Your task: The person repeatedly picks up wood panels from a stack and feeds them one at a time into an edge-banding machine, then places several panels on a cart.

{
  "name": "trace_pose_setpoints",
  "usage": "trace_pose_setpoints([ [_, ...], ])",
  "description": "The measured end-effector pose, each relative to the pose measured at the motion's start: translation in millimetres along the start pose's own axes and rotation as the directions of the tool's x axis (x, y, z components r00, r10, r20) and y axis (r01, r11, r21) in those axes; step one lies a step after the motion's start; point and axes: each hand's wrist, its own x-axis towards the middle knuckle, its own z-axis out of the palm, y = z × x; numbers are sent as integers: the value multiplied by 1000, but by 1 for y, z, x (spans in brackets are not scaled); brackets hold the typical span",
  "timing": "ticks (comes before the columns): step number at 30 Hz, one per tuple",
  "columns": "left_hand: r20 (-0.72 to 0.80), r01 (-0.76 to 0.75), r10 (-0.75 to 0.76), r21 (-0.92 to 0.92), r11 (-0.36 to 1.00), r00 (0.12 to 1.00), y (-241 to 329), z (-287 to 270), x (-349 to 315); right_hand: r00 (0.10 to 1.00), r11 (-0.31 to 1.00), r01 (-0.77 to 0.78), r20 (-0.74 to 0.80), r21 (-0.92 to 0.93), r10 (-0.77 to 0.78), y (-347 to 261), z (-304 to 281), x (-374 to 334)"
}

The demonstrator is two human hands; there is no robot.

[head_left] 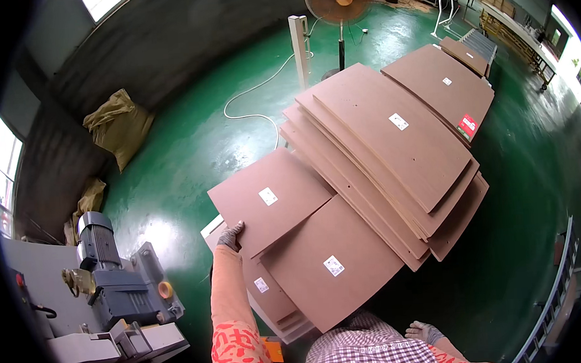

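Observation:
My left hand (pixel 230 236), in a grey glove with bare fingertips, is closed on the left edge of a brown board (pixel 276 215) with a white label. The thumb lies on the top face and the other fingers are mostly hidden. That board partly overlaps another labelled brown board (pixel 336 245) nearer my body. Below and to the left, a narrower brown piece (pixel 265 291) shows over a pale surface. Low beside my checked apron (pixel 365 348), my right hand (pixel 424 332) hangs with loosely bent fingers, holding nothing, apart from the boards.
Larger brown panels (pixel 393 130) lie stacked beyond, with another panel stack (pixel 443 85) farther right. A standing fan (pixel 340 0) and a white post (pixel 299 49) stand behind. At left are a motor machine (pixel 119 289) and a tan sack (pixel 120 128). A metal rail (pixel 547 306) runs at right.

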Motion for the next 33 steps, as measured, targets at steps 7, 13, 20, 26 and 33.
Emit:
trace_pose_setpoints([
  [7,-329,318,172,944,90,929,-6,-51,32,997,975,53,-39,-218,-62,-21,31,1],
  [13,-280,138,424,932,335,861,-89,-65,-82,994,905,12,-92,-426,-57,-28,45,12],
  [20,-368,-109,425,637,763,827,-171,-119,-300,997,672,74,29,-737,-78,-40,165,-22],
  [26,-585,-614,610,227,756,534,-138,-210,-451,974,386,218,227,-897,-22,-8,305,-49],
  [33,-936,-897,327,33,442,127,-109,-339,-584,922,171,341,364,-924,129,82,404,-75],
])
